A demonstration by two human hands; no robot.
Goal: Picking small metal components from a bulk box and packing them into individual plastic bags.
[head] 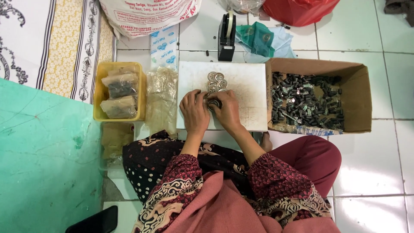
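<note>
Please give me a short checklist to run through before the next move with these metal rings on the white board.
1. Both hands on the rings: left hand and right hand meet at the metal rings: ok.
2. Rings lie on the white board: ok.
3. Cardboard box of dark parts open beside the board: ok.
4. Yellow tray with filled bags: ok.
5. Grip on the piece: hidden by fingers, cannot tell.

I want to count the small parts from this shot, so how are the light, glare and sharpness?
Head view: light is even and soft, with faint shadows beside the cardboard box; mild sheen on the floor tiles, no harsh glare; the metal rings look sharp, but the dark parts in the box blend together; both hands cover some rings.
</note>
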